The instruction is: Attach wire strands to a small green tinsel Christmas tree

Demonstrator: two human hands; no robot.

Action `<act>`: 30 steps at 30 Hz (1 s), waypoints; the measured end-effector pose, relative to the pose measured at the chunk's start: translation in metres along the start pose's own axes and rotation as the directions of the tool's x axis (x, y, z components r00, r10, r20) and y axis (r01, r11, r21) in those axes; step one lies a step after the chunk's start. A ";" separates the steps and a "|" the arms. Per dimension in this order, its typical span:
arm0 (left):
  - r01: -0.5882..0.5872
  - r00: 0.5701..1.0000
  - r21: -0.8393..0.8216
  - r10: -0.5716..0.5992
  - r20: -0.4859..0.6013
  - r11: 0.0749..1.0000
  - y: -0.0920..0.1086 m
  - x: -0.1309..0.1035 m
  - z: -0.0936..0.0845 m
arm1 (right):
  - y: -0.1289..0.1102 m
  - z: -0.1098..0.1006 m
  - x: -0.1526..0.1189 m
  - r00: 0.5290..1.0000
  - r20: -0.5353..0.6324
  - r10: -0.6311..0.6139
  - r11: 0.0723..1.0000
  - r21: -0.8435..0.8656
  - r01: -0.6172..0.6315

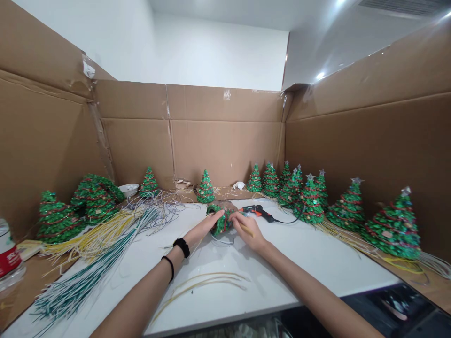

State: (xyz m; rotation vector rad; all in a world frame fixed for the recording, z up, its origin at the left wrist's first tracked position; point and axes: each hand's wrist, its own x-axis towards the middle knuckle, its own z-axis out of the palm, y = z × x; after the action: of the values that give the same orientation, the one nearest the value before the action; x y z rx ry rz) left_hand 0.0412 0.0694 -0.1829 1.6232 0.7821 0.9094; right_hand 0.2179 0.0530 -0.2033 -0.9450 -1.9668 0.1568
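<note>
A small green tinsel tree [221, 224] lies tilted on its side at the middle of the white table [268, 272]. My left hand [209, 222] grips its left side, fingers closed round it; the wrist carries two black bands. My right hand [248, 230] is pinched against the tree's right side and holds a thin tan stick [245, 229]. What its fingertips touch is too small to make out. Just behind my right hand lies a black and orange glue gun [259, 212], its cord running right.
Decorated trees [310, 202] line the right side; others [61, 218] stand at left and back. Green wires [95, 267] and yellow wires [95, 237] cover the left. Loose yellow strands [204, 281] lie in front. A bottle [9, 258] stands far left. Cardboard walls [225, 141] enclose the table.
</note>
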 end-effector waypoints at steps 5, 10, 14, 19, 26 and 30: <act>0.014 1.000 0.012 -0.013 -0.021 1.000 0.000 0.000 0.000 | 0.000 -0.001 0.000 1.000 0.008 0.004 1.000 0.006 -0.004; 0.021 0.999 0.016 -0.020 -0.026 1.000 0.002 -0.001 0.001 | 0.001 0.000 -0.001 1.000 0.018 0.005 1.000 -0.001 -0.005; 0.000 1.000 0.013 0.001 -0.028 1.000 0.004 -0.001 0.003 | 0.003 0.001 -0.001 1.000 0.030 0.006 1.000 -0.013 -0.006; -0.012 0.998 0.068 0.016 -0.067 0.998 0.002 0.002 0.003 | 0.004 0.001 0.000 0.998 0.058 0.002 1.000 -0.027 -0.001; -0.026 0.998 0.087 0.031 -0.058 0.996 0.001 0.002 0.003 | 0.006 0.001 0.000 0.998 0.060 -0.008 0.999 -0.036 0.011; -0.004 0.999 0.018 0.004 -0.049 1.000 0.003 0.000 0.004 | 0.006 0.001 -0.001 0.998 0.059 0.009 0.999 -0.037 -0.007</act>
State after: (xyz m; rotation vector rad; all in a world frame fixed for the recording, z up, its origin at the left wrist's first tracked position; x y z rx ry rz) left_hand 0.0450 0.0667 -0.1807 1.6237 0.8235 0.9510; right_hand 0.2208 0.0570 -0.2070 -0.9825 -2.0267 0.1554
